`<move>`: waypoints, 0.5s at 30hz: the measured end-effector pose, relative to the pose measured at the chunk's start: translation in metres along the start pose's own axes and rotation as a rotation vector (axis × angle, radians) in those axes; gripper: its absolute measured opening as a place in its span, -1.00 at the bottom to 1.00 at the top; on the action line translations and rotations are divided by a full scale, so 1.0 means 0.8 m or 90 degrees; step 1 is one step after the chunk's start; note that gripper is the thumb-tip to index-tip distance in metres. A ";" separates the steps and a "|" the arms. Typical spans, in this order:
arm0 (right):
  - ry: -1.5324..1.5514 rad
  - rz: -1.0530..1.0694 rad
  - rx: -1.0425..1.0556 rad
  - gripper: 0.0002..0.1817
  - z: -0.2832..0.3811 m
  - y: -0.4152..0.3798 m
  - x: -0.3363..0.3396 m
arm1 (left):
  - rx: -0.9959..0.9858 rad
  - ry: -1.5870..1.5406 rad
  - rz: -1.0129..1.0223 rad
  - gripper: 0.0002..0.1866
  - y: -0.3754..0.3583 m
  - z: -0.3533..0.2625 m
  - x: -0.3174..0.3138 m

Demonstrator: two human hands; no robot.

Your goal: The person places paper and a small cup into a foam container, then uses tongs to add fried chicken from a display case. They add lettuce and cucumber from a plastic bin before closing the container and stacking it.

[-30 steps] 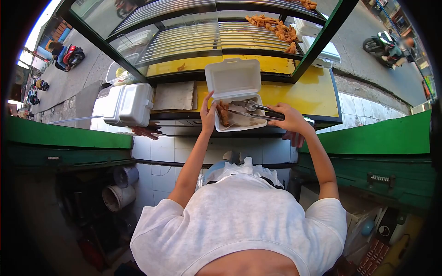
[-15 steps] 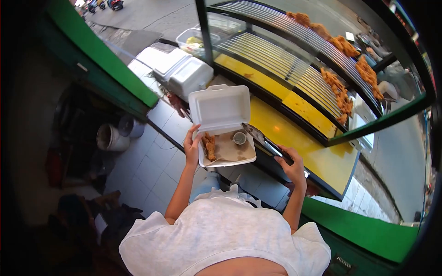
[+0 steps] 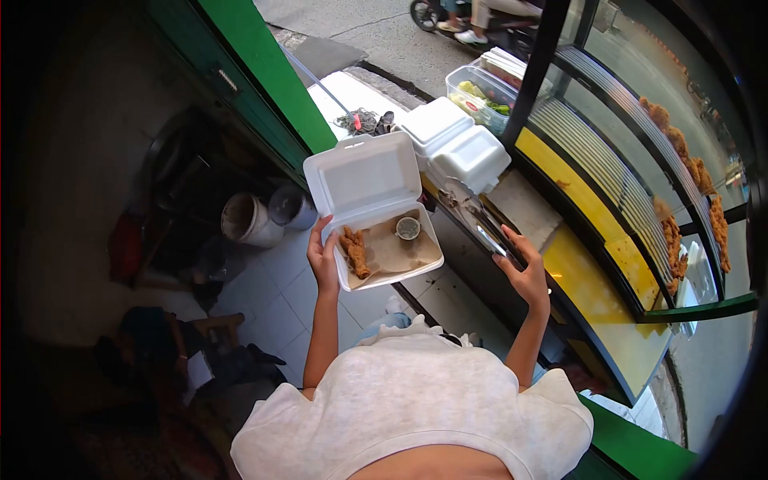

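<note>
An open white foam box (image 3: 364, 180) is held by its left side in my left hand (image 3: 323, 260), fingers wrapped on the edge. Brown paper lines it, with a fried chicken piece (image 3: 354, 252) at the left and a small clear cup (image 3: 407, 229) at the upper right. To the right of the box, my right hand (image 3: 524, 268) is closed on metal tongs (image 3: 480, 222), whose tips point up and left, beside the box.
Closed foam boxes (image 3: 469, 159) and a clear tub of greens (image 3: 484, 94) stand ahead. A display rack with fried chicken (image 3: 678, 148) curves along the right. Buckets (image 3: 250, 222) stand at left; a seated person (image 3: 172, 344) is lower left. A motorbike (image 3: 512, 36) is on the road.
The view has turned left, bringing the motorbike and more of the white ledge into sight. My right hand and the tongs have moved slightly away from the foam box.
</note>
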State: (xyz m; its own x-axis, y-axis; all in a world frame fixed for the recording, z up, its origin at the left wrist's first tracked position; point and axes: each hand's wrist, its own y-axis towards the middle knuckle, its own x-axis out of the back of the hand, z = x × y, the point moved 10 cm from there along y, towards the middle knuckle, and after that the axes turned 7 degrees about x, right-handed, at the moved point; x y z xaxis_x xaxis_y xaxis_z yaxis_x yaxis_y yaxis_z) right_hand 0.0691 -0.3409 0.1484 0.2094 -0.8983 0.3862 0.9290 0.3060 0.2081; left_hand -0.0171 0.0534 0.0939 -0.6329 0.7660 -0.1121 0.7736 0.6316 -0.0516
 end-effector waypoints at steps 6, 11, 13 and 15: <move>-0.034 -0.087 0.016 -0.30 -0.002 0.079 -0.069 | 0.005 -0.036 0.059 -0.63 0.118 -0.009 0.016; -0.088 -0.155 -0.038 -0.35 0.003 0.123 -0.076 | 0.010 -0.029 0.098 -0.66 0.210 -0.008 -0.007; -0.095 -0.189 -0.066 -0.44 0.004 0.138 -0.066 | 0.019 -0.037 0.131 -0.66 0.246 0.002 -0.022; -0.089 -0.217 -0.094 -0.49 0.012 0.157 -0.050 | 0.025 -0.044 0.161 -0.66 0.286 0.011 -0.043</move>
State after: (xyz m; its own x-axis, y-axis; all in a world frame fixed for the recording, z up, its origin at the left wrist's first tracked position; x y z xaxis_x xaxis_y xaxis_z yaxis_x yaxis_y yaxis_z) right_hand 0.1749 -0.2636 0.1680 -0.1526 -0.8858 0.4382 0.9742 -0.0602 0.2175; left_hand 0.1815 0.1706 0.0772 -0.4171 0.8879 -0.1942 0.9082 0.4153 -0.0521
